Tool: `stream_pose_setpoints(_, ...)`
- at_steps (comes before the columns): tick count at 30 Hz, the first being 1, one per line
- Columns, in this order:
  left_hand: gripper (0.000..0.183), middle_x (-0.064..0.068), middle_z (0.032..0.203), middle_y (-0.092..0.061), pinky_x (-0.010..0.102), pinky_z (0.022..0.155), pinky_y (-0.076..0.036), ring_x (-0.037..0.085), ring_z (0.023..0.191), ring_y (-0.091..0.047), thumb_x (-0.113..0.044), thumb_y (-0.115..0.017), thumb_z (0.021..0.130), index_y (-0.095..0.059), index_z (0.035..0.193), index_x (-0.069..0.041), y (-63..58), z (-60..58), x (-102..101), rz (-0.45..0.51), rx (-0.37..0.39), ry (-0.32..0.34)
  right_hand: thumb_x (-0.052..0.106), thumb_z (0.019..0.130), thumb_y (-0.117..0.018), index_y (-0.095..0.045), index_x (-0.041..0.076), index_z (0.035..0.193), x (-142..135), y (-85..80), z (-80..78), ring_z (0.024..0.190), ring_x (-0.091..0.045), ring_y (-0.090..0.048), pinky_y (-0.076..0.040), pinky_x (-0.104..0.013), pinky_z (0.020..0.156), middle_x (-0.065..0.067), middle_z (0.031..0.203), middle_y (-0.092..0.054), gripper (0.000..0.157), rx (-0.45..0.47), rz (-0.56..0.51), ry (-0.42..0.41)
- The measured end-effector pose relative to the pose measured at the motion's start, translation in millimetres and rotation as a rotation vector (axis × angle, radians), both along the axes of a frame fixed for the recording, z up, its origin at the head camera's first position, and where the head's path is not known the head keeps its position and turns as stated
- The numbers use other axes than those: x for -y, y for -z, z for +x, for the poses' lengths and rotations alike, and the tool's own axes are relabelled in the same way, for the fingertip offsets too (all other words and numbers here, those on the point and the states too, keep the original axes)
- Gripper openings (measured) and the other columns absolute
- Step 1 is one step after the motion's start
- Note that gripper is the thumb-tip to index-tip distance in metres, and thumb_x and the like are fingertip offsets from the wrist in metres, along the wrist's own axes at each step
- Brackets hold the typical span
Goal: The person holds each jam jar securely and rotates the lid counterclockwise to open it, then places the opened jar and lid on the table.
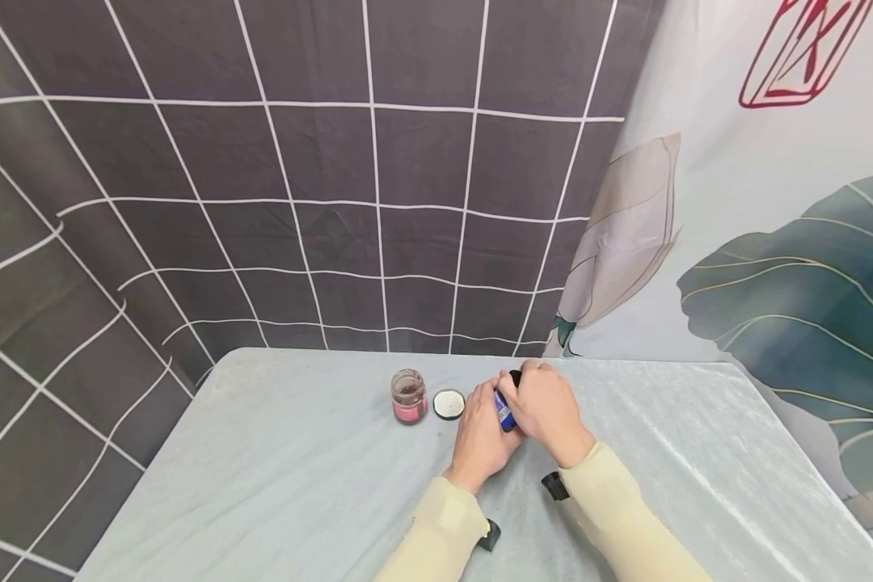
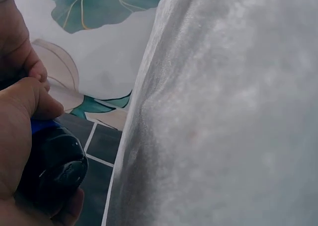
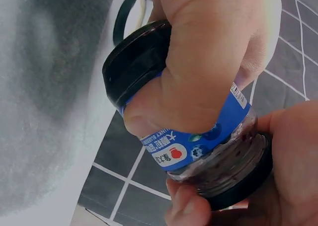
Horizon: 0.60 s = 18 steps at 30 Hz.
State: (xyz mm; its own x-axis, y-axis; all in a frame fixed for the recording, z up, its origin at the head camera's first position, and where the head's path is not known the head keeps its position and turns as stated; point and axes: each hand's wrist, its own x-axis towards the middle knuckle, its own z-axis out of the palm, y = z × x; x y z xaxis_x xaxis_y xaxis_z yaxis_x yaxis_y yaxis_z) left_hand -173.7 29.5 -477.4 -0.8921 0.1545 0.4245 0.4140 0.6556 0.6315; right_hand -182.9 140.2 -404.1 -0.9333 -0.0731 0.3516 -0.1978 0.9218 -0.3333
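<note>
Both hands hold a blueberry jam jar (image 1: 505, 411) with a blue label, tilted over the table. My left hand (image 1: 482, 436) wraps round its body, the thumb lying across the label in the right wrist view. My right hand (image 1: 550, 408) grips the black lid (image 3: 243, 181) at the other end, fingers curled round its rim. Dark jam residue shows through the glass beside that lid. Dark, rounded, the jar's base (image 2: 57, 169) faces the left wrist camera. Whether the lid is loose, I cannot tell.
Left of the hands stands an uncapped glass jar (image 1: 409, 398) with a pinkish-red label and dark residue inside. Between it and my left hand lies a round lid (image 1: 449, 404), pale side up. A grey cloth covers the table (image 1: 276, 485); a gridded curtain (image 1: 320, 162) hangs behind.
</note>
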Motion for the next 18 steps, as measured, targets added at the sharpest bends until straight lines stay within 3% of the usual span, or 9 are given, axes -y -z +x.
stream_pose_setpoints(7,0.071,0.01,0.115,-0.062,0.035,0.094,-0.049,0.022,0.104,-0.06,-0.034,-0.083,0.076,-0.052,0.13,-0.001,0.1,2.1,-2.3,-0.059,-0.022,-0.033,0.033,0.103,-0.051,-0.059,-0.009,0.084,0.6,0.3,-2.0,0.068,-0.045,-0.063,-0.052,-0.055,0.062,-0.026,0.074,-0.058,0.047,0.039,0.032,0.005)
stream_pose_setpoints(12,0.071,0.009,0.113,-0.063,0.036,0.092,-0.051,0.022,0.102,-0.062,-0.033,-0.086,0.074,-0.053,0.128,-0.001,-1.0,2.5,-3.6,-0.056,-0.018,-0.061,0.033,0.101,-0.051,-0.059,-0.006,0.078,1.0,2.0,-5.0,0.066,-0.043,-0.063,-0.052,-0.054,0.06,-0.023,0.073,-0.059,0.046,0.036,0.021,0.021)
stream_pose_setpoints(18,0.073,0.009,0.109,-0.065,0.037,0.087,-0.052,0.023,0.098,-0.063,-0.034,-0.09,0.07,-0.056,0.126,-0.002,-4.1,2.4,-4.4,-0.051,-0.02,-0.12,0.032,0.096,-0.055,-0.057,0.005,0.067,1.5,6.0,-7.9,0.06,-0.036,-0.061,-0.049,-0.05,0.056,-0.014,0.066,-0.058,0.04,-0.033,-0.035,0.024)
